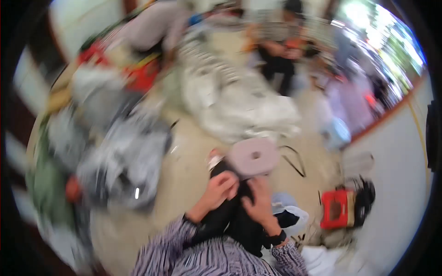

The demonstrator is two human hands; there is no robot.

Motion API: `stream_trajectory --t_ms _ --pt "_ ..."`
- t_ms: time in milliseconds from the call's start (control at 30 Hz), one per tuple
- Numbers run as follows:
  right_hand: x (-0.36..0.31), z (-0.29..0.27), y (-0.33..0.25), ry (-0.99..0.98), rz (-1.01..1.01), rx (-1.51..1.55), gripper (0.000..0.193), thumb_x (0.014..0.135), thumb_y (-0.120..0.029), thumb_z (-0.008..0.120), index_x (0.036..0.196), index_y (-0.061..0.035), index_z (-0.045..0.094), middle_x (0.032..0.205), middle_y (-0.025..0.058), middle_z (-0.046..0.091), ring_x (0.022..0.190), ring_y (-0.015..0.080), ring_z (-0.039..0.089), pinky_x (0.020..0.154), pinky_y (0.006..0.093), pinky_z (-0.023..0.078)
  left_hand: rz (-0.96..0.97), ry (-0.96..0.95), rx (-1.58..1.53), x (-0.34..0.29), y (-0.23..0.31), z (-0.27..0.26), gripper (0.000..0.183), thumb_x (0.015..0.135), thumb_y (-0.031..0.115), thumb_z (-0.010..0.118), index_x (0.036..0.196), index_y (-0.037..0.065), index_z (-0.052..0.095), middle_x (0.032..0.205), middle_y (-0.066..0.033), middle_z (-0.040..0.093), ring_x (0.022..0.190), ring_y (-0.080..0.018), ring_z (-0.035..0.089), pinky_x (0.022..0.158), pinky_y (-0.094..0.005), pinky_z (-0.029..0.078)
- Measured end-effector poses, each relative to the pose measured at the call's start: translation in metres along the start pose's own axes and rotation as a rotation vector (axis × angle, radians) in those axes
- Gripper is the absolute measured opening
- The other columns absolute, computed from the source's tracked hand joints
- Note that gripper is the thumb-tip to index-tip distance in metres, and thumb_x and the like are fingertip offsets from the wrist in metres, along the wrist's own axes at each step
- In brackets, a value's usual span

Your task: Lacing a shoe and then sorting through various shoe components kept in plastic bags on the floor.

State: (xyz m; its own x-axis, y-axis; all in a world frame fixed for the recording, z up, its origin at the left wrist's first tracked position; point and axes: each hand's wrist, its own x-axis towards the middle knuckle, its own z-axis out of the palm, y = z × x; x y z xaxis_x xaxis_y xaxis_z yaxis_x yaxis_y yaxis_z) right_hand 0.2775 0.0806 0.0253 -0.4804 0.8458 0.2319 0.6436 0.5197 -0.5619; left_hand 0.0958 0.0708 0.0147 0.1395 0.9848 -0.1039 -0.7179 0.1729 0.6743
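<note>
I am seated, with both hands over my black trousers (222, 221). My left hand (220, 189) is above my left thigh, its fingers curled in toward the thumb. Whether anything small is inside them is hidden by the blur. My right hand (260, 202) lies on my right knee with its fingers stretched out and the thumb apart, holding nothing visible. Just beyond my knees stands a pink plastic stool (239, 158) with a hole in the middle of its seat. The right fingertips are close to its near edge.
A big white sack (235, 106) stretches across the floor ahead. Grey plastic bags (126, 161) are heaped at left. A black strap (294, 161) lies right of the stool, and a red and black bag (338, 209) rests by the right wall. Two people (156, 25) (281, 34) work farther back.
</note>
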Motion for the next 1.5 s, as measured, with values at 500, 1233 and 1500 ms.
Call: stream_trajectory --t_ms 500,1233,1500 --pt "-0.005 0.003 -0.006 0.006 0.013 -0.083 0.052 0.077 -0.014 0.058 0.125 -0.0021 0.042 0.133 0.0187 0.035 0.124 0.0344 0.032 0.103 0.0424 0.022 0.097 1.714 0.881 -0.197 0.01 -0.341 0.035 0.071 0.025 0.063 0.091 -0.004 0.057 0.078 -0.0193 0.059 0.075 -0.0407 0.056 0.073 -0.0434 0.046" --pt "0.008 0.007 -0.036 -0.034 0.143 -0.118 0.053 0.076 -0.017 0.058 0.124 -0.0017 0.041 0.133 0.02 0.034 0.123 0.0356 0.032 0.103 0.0429 0.023 -0.374 1.887 1.464 -0.183 0.07 -0.367 0.094 0.058 0.049 0.073 0.12 -0.009 0.033 0.111 -0.0228 0.043 0.105 -0.0363 0.044 0.084 -0.043 0.043" --pt "-0.008 -0.013 -0.025 -0.005 0.132 -0.094 0.053 0.076 -0.019 0.064 0.124 -0.0062 0.045 0.129 0.0197 0.039 0.118 0.0363 0.038 0.099 0.0417 0.031 0.24 1.213 1.654 -0.166 0.0 -0.343 0.049 0.078 0.02 0.059 0.116 -0.007 0.042 0.11 -0.0237 0.047 0.104 -0.0377 0.042 0.089 -0.0431 0.033"
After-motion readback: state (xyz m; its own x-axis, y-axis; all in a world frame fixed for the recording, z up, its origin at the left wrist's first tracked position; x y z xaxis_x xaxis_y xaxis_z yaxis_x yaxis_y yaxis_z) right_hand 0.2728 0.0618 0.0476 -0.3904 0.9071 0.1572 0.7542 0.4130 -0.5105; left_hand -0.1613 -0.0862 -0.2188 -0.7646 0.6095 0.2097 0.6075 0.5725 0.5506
